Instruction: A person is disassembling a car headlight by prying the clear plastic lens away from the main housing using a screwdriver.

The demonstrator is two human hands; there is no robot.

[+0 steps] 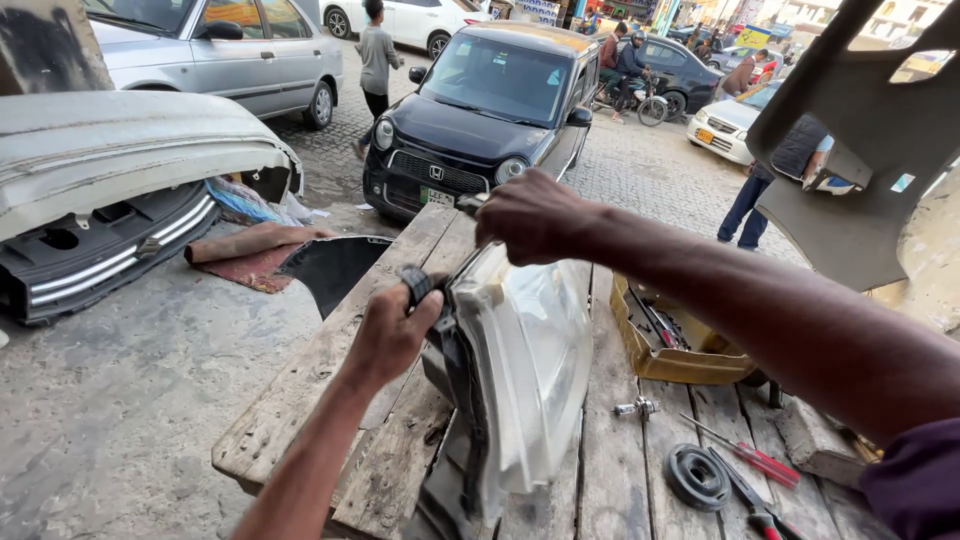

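Two hands on one clear-lensed car headlamp unit with black housing [515, 380], stood on edge at centre frame on the weathered wooden plank bench [300, 400]. Left hand [390, 335] grips the black rear housing, fingers closed. Right hand [530, 215] fisted around a small tool at the lamp's top edge. Lens and housing look joined, so work seems mid-way. Red-handled screwdriver [750, 458], black round cap [697, 477], and small bulb [636, 407] lie lower right.
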